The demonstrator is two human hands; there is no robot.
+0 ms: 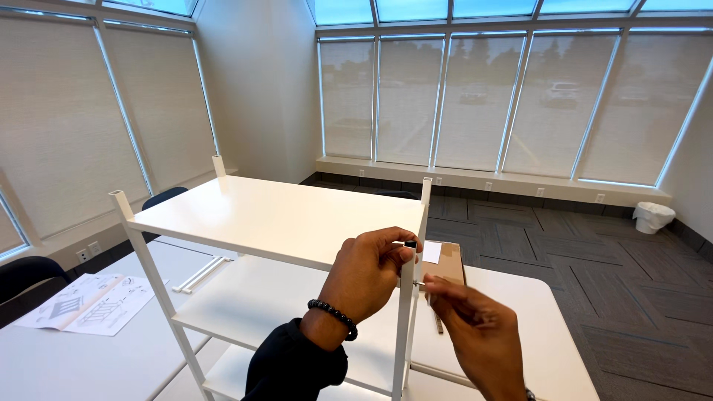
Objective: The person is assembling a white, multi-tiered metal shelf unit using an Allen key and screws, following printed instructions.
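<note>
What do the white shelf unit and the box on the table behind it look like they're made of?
The white shelf unit looks like painted or powder-coated metal: thin square posts, flat panels, an even satin sheen. It could also be coated board. The box looks like plain brown cardboard, matte, with a white label. The left hand grips a front post while the right hand holds a small pin-like part there.

Your one head-worn camera looks forward and slightly down from close behind your left hand [369, 276] and right hand [475, 332], near the white shelf unit [260, 217] on the table [520, 312], facing the far shaded windows [475, 104] across the carpeted floor [594, 252].
</note>
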